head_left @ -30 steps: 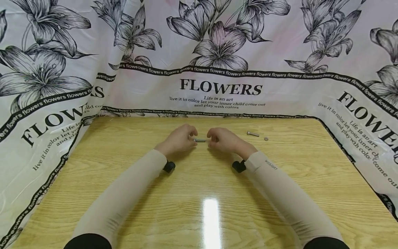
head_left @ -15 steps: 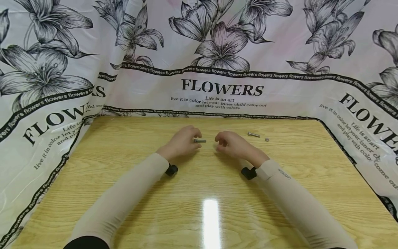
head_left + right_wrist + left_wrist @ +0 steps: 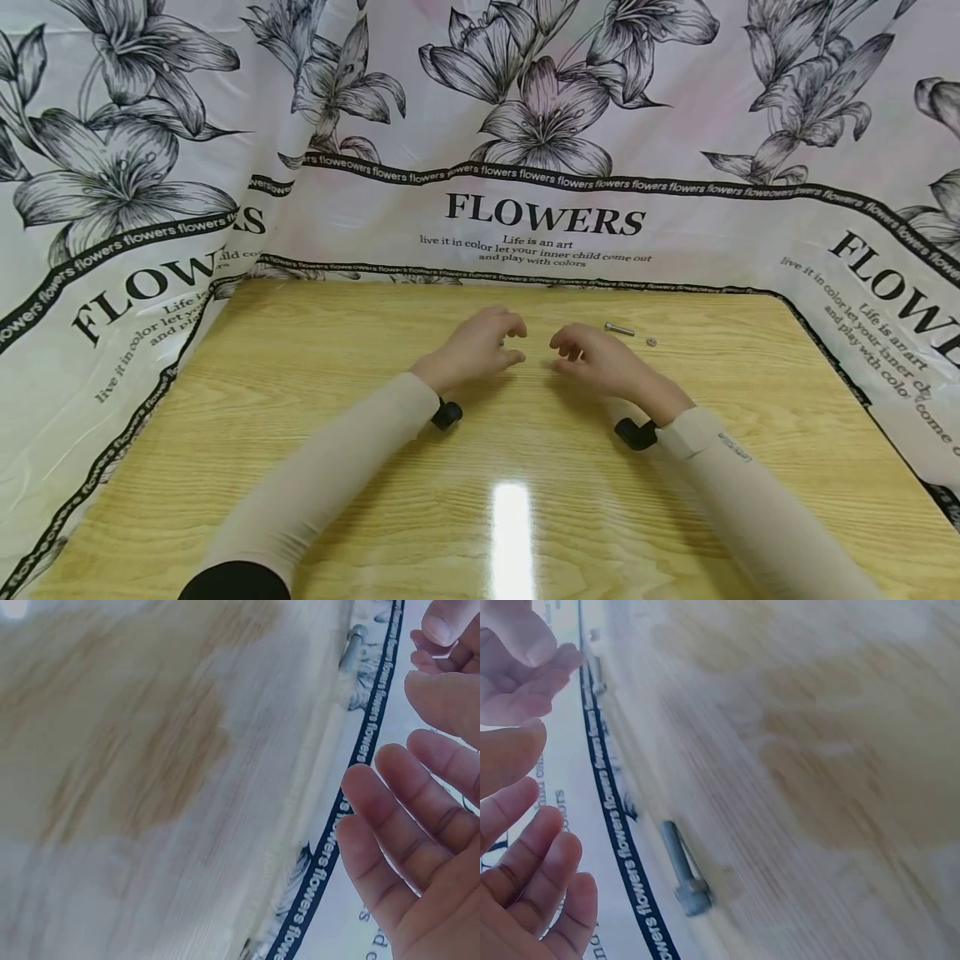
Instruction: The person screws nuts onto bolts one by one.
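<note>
In the head view my left hand (image 3: 480, 346) hovers over the table with its fingers loosely bent and apart, holding nothing. It hides most of a small metal bolt; the left wrist view shows this bolt (image 3: 681, 866) lying on the wood, apart from the fingers, with what looks like a nut close to its head. My right hand (image 3: 600, 358) is also raised, relaxed and without anything in it, facing the left hand across a small gap. Beyond it lie a second bolt (image 3: 619, 329) and a small loose nut (image 3: 651, 342).
The wooden table (image 3: 375, 517) ends at the back against a white floral curtain (image 3: 540, 225), which also hangs along both sides. A black wrist camera (image 3: 447, 414) sits on the left wrist, another camera (image 3: 636, 434) on the right.
Both hands have shifted right. The left hand has come over the bolt that showed beside its fingertips, and the right hand has drawn away from that bolt. The head view has turned slightly left.
</note>
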Motion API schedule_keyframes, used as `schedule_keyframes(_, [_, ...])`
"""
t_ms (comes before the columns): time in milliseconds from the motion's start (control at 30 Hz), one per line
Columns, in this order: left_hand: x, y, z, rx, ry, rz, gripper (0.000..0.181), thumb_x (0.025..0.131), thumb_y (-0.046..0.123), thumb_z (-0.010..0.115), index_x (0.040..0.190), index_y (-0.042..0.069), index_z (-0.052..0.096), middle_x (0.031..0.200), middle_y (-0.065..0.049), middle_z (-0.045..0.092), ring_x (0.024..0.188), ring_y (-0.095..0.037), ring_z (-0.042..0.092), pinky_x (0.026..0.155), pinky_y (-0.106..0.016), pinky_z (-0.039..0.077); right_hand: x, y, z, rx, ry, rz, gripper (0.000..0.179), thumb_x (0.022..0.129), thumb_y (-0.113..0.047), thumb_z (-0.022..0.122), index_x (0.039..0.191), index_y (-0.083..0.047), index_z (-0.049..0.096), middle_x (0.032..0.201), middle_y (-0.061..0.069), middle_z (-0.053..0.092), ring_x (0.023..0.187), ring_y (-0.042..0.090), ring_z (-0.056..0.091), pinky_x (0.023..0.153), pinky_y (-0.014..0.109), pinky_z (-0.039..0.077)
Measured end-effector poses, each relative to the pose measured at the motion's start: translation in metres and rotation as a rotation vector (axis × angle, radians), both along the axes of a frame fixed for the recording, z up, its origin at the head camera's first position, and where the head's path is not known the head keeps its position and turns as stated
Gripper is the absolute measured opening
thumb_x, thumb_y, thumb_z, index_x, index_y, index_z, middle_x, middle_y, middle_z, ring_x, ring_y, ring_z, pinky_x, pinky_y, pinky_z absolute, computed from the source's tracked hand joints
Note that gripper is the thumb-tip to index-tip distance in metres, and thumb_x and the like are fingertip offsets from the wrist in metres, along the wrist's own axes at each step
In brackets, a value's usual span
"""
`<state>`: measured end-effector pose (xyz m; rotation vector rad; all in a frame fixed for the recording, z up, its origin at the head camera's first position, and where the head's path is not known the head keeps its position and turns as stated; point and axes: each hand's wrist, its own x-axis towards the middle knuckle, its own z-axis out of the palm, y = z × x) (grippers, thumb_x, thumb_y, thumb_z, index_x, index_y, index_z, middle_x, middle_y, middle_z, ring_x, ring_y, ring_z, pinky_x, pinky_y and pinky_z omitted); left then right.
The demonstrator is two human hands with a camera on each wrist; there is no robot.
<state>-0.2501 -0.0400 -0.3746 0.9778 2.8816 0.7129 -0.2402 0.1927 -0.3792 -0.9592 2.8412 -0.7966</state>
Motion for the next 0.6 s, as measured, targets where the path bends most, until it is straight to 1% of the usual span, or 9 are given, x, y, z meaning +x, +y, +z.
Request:
schedule_keyframes(167, [0.002,0.01,0.002,-0.001,0.012,-0.009,0.035,0.088,0.027,0.071,0.117,0.009,0.063,0.11,-0.006,0.059,0.099,-0.015,0.051,0.086,-0.03,0.044,0.004,0.014,0.001,-0.007,0.02,-0.02,0.029,0.088,-0.014,0.07,0.113,0.0,0.064,0.101,0.012,0.065,0.088,0.022,0.06,0.078,0.042,0.05])
schedule_keyframes(367, [0.002,0.019,0.001,0.011,0.029,-0.029,0.035,0.088,0.028,0.07,0.117,0.01,0.062,0.11,-0.006,0.059,0.098,-0.013,0.051,0.086,-0.027,0.044,0.01,0.029,0.001,-0.031,0.033,-0.027,0.028,0.089,-0.016,0.07,0.111,-0.001,0.064,0.103,0.012,0.065,0.089,0.022,0.06,0.078,0.042,0.05])
schedule_keyframes(600, [0.0,0.028,0.0,0.019,0.021,-0.032,0.033,0.089,0.028,0.07,0.116,0.01,0.062,0.11,-0.005,0.058,0.098,-0.012,0.049,0.085,-0.026,0.043,0.013,0.04,-0.002,-0.03,0.042,-0.028,0.026,0.088,-0.015,0.07,0.109,-0.001,0.064,0.101,0.011,0.065,0.087,0.021,0.061,0.076,0.041,0.051])
